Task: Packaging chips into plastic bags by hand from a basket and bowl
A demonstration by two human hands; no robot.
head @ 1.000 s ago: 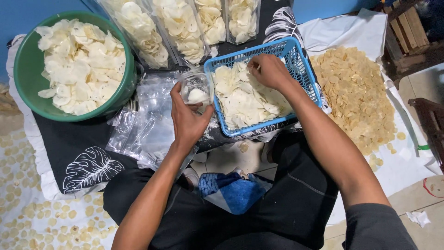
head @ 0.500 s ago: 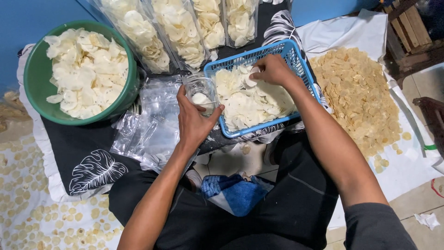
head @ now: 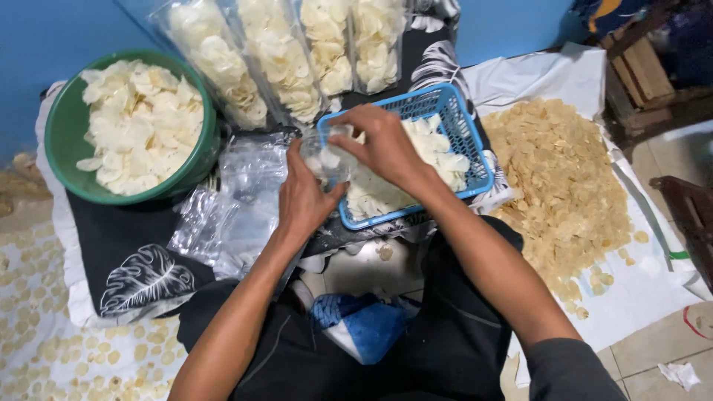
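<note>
My left hand (head: 303, 199) holds a small clear plastic bag (head: 324, 157) upright at the left edge of a blue plastic basket (head: 462, 128) filled with pale white chips. My right hand (head: 379, 145) is over the mouth of that bag, fingers pinched on a few chips. The two hands touch at the bag. A pile of empty clear bags (head: 238, 194) lies just left of my left hand on a black cloth.
A green bowl (head: 61, 128) heaped with white chips sits at the left. Several filled long clear bags (head: 282, 56) lie at the back. A big heap of yellowish chips (head: 561, 178) spreads on white cloth to the right. Wooden furniture (head: 642, 78) stands at the far right.
My right hand has moved left from the basket's middle to the mouth of the bag. My left hand has kept the bag in place.
</note>
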